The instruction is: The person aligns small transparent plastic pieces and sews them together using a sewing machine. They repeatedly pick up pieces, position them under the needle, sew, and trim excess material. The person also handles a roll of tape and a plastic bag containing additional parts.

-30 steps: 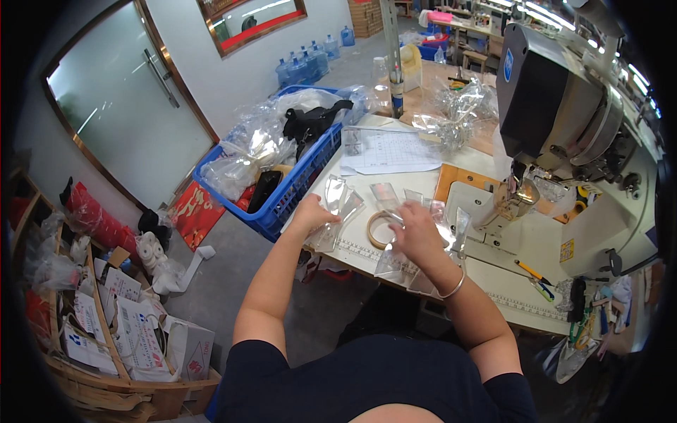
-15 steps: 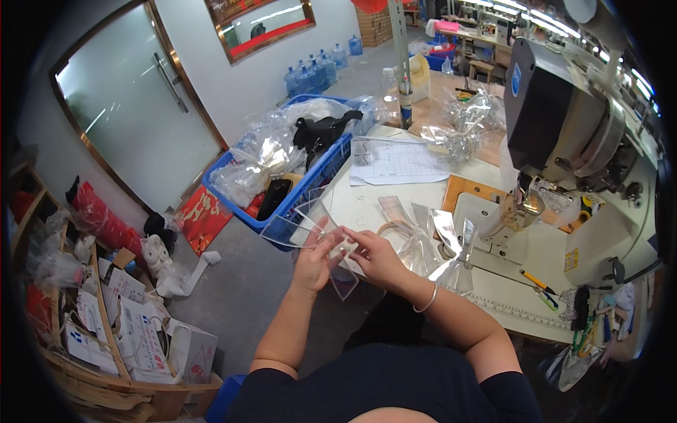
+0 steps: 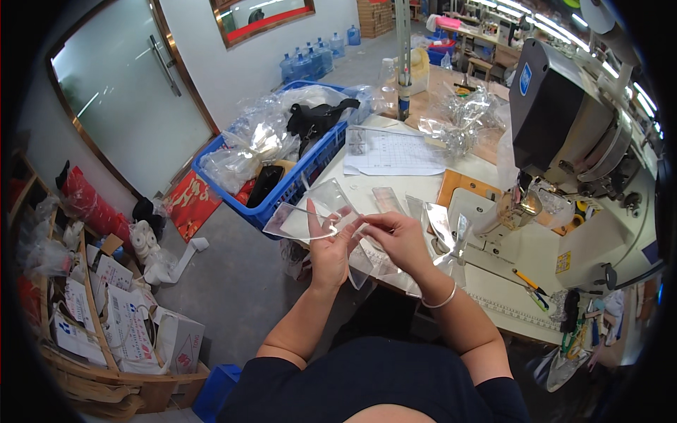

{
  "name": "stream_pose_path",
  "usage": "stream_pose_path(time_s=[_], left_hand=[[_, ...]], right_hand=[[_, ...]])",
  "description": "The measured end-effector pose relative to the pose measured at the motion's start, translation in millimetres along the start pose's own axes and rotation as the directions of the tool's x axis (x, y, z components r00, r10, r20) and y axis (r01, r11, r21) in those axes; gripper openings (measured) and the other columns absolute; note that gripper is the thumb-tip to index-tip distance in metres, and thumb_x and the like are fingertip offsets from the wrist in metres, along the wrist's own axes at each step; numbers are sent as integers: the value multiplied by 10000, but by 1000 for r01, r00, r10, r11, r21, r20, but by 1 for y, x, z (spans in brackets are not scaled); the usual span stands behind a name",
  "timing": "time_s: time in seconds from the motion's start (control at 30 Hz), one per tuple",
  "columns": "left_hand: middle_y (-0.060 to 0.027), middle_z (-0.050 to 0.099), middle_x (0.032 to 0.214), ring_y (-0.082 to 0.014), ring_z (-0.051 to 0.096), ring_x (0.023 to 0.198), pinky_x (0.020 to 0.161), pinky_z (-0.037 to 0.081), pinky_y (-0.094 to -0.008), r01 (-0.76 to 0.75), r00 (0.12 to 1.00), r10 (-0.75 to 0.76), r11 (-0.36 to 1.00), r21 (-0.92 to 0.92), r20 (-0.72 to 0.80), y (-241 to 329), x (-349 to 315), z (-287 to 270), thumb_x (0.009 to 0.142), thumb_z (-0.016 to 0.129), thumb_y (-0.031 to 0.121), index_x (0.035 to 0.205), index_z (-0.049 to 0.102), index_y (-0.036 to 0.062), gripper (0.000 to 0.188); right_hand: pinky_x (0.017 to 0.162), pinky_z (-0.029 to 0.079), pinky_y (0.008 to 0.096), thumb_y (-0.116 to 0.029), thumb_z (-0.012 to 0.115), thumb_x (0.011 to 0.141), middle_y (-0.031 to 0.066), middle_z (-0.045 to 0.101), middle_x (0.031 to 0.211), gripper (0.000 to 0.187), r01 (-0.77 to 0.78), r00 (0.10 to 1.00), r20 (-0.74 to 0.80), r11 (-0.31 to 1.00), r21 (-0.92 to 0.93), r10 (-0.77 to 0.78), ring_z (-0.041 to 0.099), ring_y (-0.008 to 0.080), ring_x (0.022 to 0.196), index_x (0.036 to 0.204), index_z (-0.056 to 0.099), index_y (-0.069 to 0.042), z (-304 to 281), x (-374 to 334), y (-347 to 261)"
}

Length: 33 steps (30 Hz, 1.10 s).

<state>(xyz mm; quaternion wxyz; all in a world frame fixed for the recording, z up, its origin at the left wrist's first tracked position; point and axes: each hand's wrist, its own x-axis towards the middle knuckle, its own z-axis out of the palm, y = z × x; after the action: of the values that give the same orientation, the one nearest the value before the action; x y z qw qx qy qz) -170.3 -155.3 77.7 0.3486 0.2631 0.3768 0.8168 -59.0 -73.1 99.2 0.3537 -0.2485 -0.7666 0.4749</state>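
— Where do we stand?
— Our left hand (image 3: 328, 247) and right hand (image 3: 396, 236) pinch a clear plastic bag (image 3: 310, 211) above the table (image 3: 493, 296) edge; more bags (image 3: 437, 225) wait beside the sewing machine (image 3: 564, 134).
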Motion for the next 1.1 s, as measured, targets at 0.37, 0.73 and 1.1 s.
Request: stream_pose_path(time_s=[0.37, 0.73, 1.1], left_hand=[[-194, 446, 1235, -296, 591, 1063, 750, 545, -270, -9, 999, 4, 995, 95, 46, -2, 5, -5, 892, 510, -62, 1471, -43, 197, 842], [-200, 451, 1234, -275, 595, 1043, 783, 541, -298, 20, 998, -28, 989, 147, 53, -9, 12, -20, 888, 517, -59, 1469, -43, 162, 837], [-208, 448, 1224, -302, 600, 1026, 808, 551, -351, 61, 995, -74, 978, 198, 59, -26, 22, -23, 866, 561, -52, 1470, -7, 169, 858]], right_hand=[[617, 505, 282, -143, 725, 766, 120, 659, 710, 172, -78, 992, 100, 995, -60, 83, 641, 180, 636, 846, 687, 4, -14, 12, 16], [553, 454, 228, -60, 684, 804, 32, 626, 685, 97, 45, 987, 161, 980, -194, -14, 543, 55, 609, 842, 639, 18, -9, 17, 33], [590, 479, 323, -136, 711, 766, 139, 637, 704, 161, 43, 994, 108, 967, -250, -16, 613, 225, 635, 784, 646, 11, -13, 15, 41]])
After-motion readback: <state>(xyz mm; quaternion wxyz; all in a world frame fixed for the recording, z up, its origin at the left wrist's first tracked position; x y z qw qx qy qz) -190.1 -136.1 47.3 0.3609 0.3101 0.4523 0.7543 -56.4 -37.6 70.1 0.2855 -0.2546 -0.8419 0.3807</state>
